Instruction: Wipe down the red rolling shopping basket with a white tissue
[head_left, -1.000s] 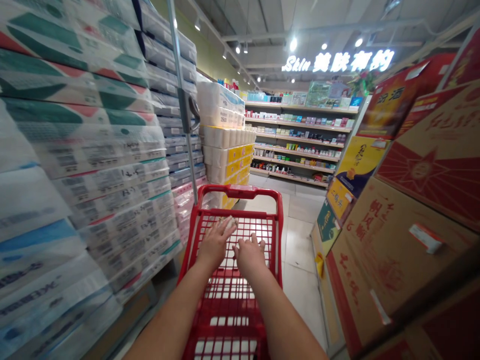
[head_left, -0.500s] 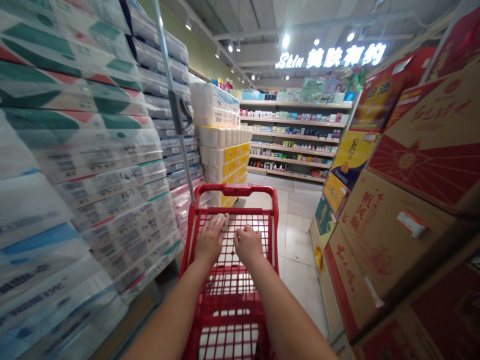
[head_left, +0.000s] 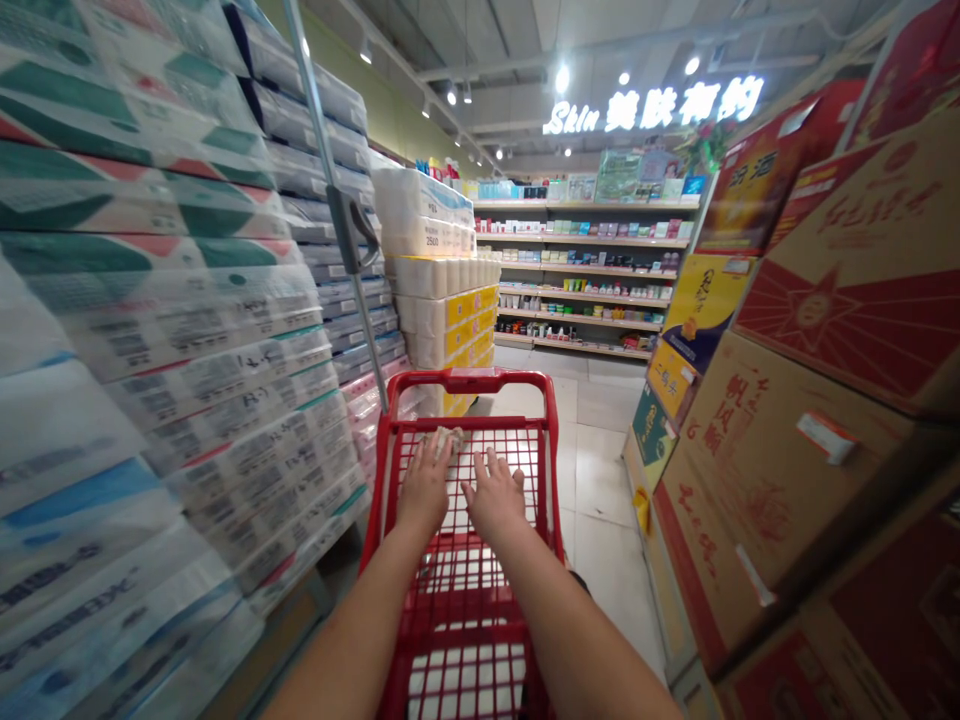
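Observation:
A red shopping cart (head_left: 550, 460) stands in front of me, with a grid panel toward its far end. My left hand (head_left: 424, 490) is over the left part of the grid, its fingers pointing forward on a crumpled pale cloth (head_left: 454, 437) and holding it against the panel. Part of the cloth is hidden under the fingers. Beside it, my right hand (head_left: 496, 495) has its fingers spread apart over the middle of the grid and holds nothing. Whether its palm touches the grid I cannot tell.
Tall stacks of wrapped tissue packs (head_left: 225, 330) line the left side, close to a metal pole (head_left: 352, 235) by the cart. Stacked cartons (head_left: 780, 450) rise on the right. Ahead, beyond the tiled floor (head_left: 600, 480), stand shelves (head_left: 585, 270) of small products.
My right hand has uncurled, and its fingers are now spread over the grid. More of the cloth shows at my left fingertips. The view has shifted slightly.

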